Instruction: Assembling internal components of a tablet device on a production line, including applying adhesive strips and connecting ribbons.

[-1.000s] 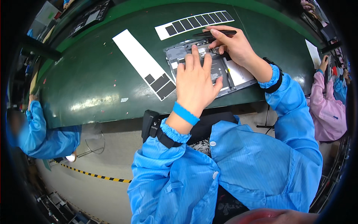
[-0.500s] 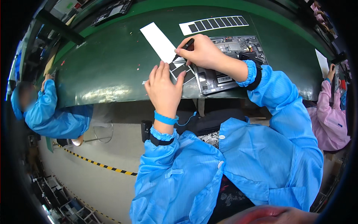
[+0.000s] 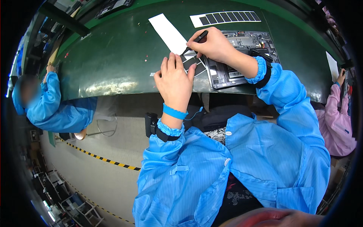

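My right hand [image 3: 214,44] pinches a slim black pen-shaped tool [image 3: 197,40]. The tool's thin tip points down at a white sheet with black rectangular pads [image 3: 191,65], beside a lifted silvery flap [image 3: 189,54]. Across that sheet's left edge lies my left hand [image 3: 174,78], palm down, fingers stretched and thumb apart, gripping nothing. Part of the sheet is hidden under its fingers. To the right, an opened laptop base [image 3: 245,41] shows its inner boards, partly covered by my right forearm. A blank white strip [image 3: 167,32] runs from the tool's tip toward the far left.
Beyond the laptop lies a white strip with a row of black pads [image 3: 228,17]. The green table [image 3: 109,64] carries small red bits. A person in blue sits at the left, another in pink [image 3: 332,125] at the right. A second device [image 3: 113,7] rests at the far left.
The view has shifted, so the table and its things sit slightly higher and farther right. My right hand still grips the tool at the pad sheet; my left hand keeps its place on the sheet.
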`<move>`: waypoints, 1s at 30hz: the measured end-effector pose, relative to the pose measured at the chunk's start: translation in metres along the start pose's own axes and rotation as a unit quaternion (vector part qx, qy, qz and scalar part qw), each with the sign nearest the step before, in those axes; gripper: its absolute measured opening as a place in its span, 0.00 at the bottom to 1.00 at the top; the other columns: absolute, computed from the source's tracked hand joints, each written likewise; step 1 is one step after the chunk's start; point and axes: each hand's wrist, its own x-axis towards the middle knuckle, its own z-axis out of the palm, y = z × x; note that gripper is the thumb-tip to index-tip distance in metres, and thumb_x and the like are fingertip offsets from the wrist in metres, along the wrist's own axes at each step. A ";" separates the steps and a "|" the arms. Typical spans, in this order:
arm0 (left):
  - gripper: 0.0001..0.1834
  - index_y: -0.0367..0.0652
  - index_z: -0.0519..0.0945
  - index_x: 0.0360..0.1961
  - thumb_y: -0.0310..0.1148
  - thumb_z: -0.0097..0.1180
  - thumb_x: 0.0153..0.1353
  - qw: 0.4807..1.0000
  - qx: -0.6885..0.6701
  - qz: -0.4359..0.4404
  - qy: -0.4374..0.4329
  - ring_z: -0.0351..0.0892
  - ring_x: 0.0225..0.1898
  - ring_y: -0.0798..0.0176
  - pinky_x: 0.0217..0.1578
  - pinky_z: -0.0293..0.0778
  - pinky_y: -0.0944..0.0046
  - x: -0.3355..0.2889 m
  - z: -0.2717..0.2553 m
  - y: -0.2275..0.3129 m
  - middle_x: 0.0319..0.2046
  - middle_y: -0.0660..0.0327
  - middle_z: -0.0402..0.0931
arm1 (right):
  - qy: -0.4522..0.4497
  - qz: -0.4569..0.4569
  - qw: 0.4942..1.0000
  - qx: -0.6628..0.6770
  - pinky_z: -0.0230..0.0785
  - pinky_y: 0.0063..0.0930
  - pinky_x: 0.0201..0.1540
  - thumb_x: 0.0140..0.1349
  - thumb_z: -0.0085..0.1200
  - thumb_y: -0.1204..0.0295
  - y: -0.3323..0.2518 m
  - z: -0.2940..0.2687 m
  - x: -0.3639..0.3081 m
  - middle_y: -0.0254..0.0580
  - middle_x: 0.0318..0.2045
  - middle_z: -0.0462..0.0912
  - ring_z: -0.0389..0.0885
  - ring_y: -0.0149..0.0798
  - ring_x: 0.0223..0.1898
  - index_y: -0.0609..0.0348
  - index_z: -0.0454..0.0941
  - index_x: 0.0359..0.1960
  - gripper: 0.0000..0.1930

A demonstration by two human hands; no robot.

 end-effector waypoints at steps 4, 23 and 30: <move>0.28 0.39 0.80 0.50 0.51 0.61 0.56 1.000 0.016 -0.003 0.002 0.72 0.57 0.57 0.47 0.66 0.55 0.001 0.003 0.001 0.54 0.58 0.76 | 0.006 -0.016 0.999 0.037 0.76 0.22 0.27 0.57 0.59 0.71 -0.001 0.004 -0.001 0.46 0.24 0.84 0.86 0.33 0.24 0.71 0.82 0.35 0.12; 0.29 0.36 0.73 0.56 0.40 0.62 0.57 0.857 -0.438 0.201 -0.184 0.67 0.60 0.41 0.61 0.64 0.52 0.076 -0.020 0.125 0.57 0.42 0.70 | 0.168 0.066 0.958 0.222 0.62 0.13 0.20 0.64 0.58 0.67 0.082 -0.208 -0.078 0.38 0.28 0.83 0.79 0.24 0.23 0.65 0.82 0.44 0.13; 0.33 0.38 0.73 0.57 0.41 0.65 0.51 0.843 -0.407 0.245 -0.254 0.60 0.64 0.40 0.64 0.58 0.48 0.085 0.014 0.154 0.63 0.42 0.64 | 0.157 0.104 0.939 0.288 0.65 0.15 0.22 0.62 0.60 0.68 0.090 -0.201 -0.078 0.42 0.29 0.84 0.80 0.26 0.24 0.65 0.82 0.42 0.13</move>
